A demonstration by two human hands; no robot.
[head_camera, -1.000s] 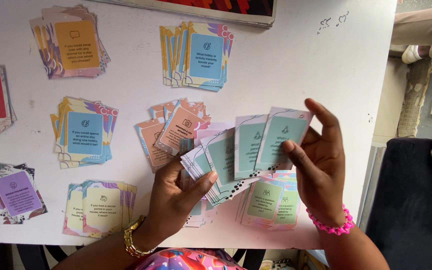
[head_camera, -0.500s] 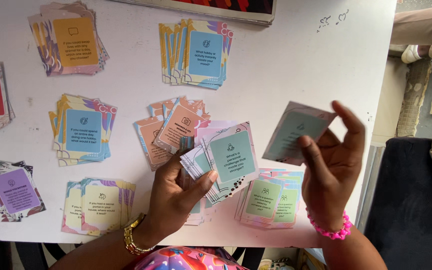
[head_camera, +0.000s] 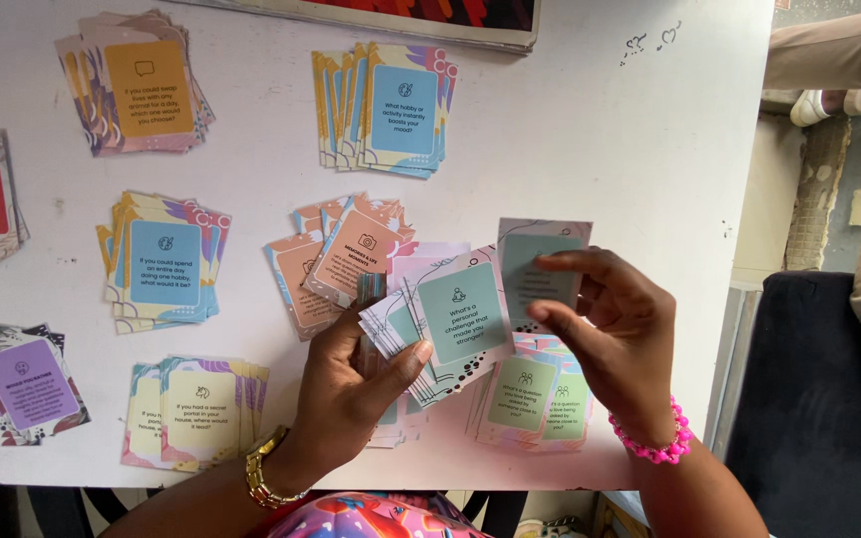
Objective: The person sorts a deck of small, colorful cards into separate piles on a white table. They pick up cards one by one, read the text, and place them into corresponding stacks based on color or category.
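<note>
white table (head_camera: 590,130) scattered with colour-sorted card piles; a dark chair (head_camera: 819,399) stands at its right edge. left hand (head_camera: 351,384) grips a fanned stack of teal cards (head_camera: 440,324) above the table's near edge, right hand (head_camera: 615,334) pinches one teal card (head_camera: 535,264) just beside it

Around the salmon pile (head_camera: 346,254), card piles crowd the left, top and lower right, while bare table (head_camera: 630,149) lies open to the upper right.
</note>
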